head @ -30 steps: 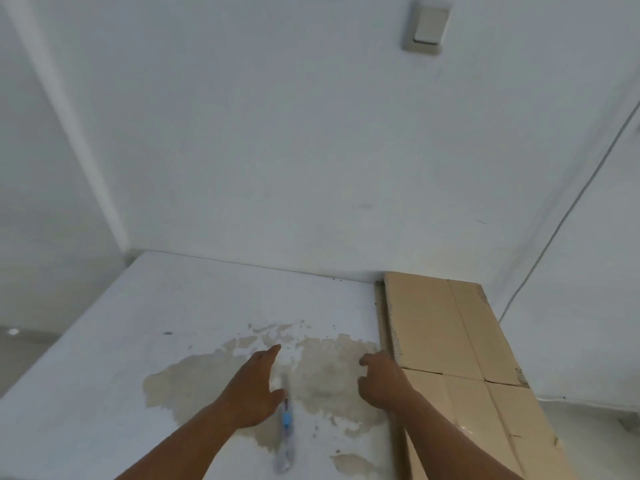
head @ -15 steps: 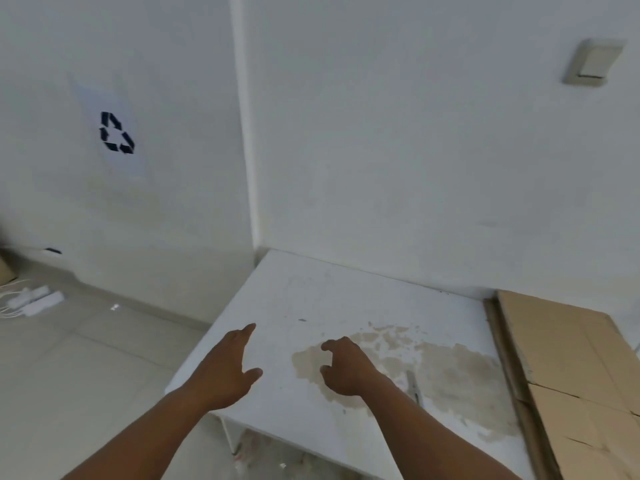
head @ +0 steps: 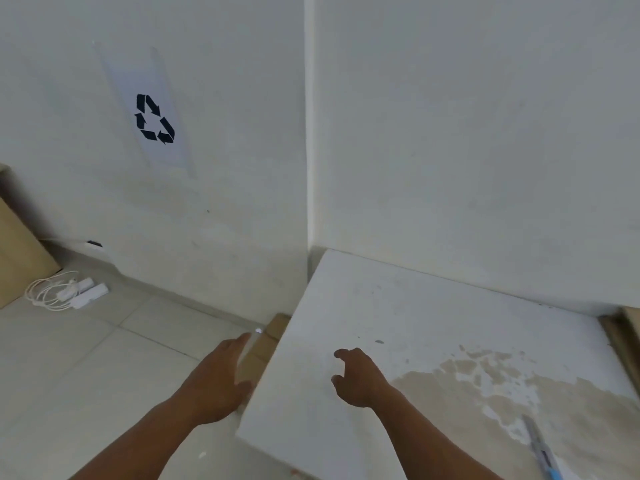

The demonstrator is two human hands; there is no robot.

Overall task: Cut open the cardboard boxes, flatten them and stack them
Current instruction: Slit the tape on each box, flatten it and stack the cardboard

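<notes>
My left hand (head: 214, 382) reaches out past the left edge of the white table (head: 398, 320), fingers straight and holding nothing, over a brown cardboard box (head: 268, 341) that stands on the floor and is partly hidden under the table. My right hand (head: 356, 375) hovers over the table top with loosely curled fingers and holds nothing. A utility knife (head: 540, 452) with a blue end lies on the table at the lower right. At the table's right edge a sliver of the flattened cardboard stack (head: 623, 337) shows.
Another cardboard box (head: 17, 258) leans at the far left by the wall. A white power strip with a coiled cable (head: 65, 292) lies on the tiled floor. A recycling sign (head: 154, 119) is on the wall. The table top has a worn brown patch (head: 554, 403).
My view has swung left, away from the flattened stack. Both hands have moved left; the left hand is now beyond the table edge above the box on the floor. The knife stays on the table.
</notes>
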